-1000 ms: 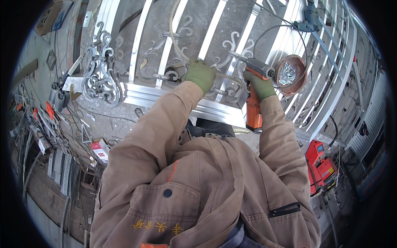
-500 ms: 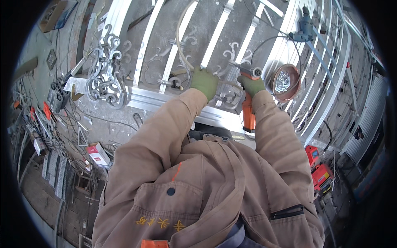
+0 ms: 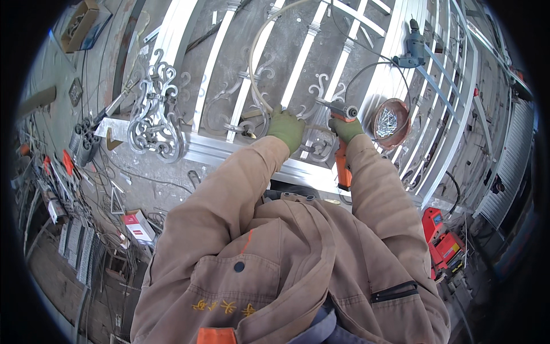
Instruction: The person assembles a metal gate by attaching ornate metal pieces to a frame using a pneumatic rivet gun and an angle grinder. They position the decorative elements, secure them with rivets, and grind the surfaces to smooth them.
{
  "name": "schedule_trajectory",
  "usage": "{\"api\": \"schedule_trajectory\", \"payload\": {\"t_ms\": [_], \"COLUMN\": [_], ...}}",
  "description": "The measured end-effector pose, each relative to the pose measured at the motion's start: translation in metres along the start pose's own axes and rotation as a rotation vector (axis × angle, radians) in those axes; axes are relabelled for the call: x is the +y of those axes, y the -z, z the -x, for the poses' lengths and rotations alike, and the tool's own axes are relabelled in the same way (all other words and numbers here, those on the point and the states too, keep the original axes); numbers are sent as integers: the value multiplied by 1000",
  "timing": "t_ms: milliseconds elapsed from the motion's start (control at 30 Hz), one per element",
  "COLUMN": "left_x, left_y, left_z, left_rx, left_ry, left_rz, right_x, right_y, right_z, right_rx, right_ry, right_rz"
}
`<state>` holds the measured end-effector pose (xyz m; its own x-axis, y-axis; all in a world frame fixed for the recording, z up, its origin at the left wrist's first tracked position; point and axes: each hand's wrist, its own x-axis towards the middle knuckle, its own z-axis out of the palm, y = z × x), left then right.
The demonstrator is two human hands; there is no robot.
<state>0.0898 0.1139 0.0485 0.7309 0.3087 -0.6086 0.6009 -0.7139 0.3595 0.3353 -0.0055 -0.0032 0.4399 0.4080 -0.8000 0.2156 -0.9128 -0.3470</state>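
Observation:
My left hand (image 3: 286, 129), in a green glove, is closed at the lower end of an upright bar (image 3: 298, 74) of a silvery metal railing. What its fingers hold is hidden beneath the glove. A curved pale strip (image 3: 252, 60) runs down to that hand. My right hand (image 3: 347, 128), also gloved in green, grips an orange cordless drill (image 3: 343, 166). The drill's dark front end points left, over scrollwork (image 3: 322, 86) between the bars. Below the hands runs the railing's bottom rail (image 3: 223, 153).
A reddish bowl of screws (image 3: 387, 121) stands right of the drill. Beyond it lies a blue-grey corded drill (image 3: 413, 49). Scroll ornaments (image 3: 154, 109) are piled on the left. Red machines (image 3: 441, 241) sit low right, a white and red box (image 3: 137, 225) low left. Cables cross the work area.
The whole view has shifted slightly. Both hands stay at nearly the same places on the railing, and the orange drill remains in my right hand.

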Motion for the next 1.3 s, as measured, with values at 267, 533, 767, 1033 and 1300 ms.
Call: {"api": "schedule_trajectory", "payload": {"t_ms": [267, 533, 767, 1033, 1300], "left_x": [-8, -5, -11, -10, -9], "left_y": [-18, 2, 2, 11, 7], "left_z": [-8, -8, -10, -8, -7], "left_rx": [87, -67, -40, -62, -73], "left_ry": [1, 3, 16, -21, -15], "left_rz": [-3, -47, -61, -125, -104], "right_x": [-18, 12, 1, 17, -16], "right_y": [-4, -18, -30, -18, 6], "right_z": [18, 5, 21, 6, 10], "right_rx": [63, 141, 173, 88, -41], "right_ry": [-51, 51, 84, -18, -107], "right_rz": [-114, 36, -120, -230, -139]}}
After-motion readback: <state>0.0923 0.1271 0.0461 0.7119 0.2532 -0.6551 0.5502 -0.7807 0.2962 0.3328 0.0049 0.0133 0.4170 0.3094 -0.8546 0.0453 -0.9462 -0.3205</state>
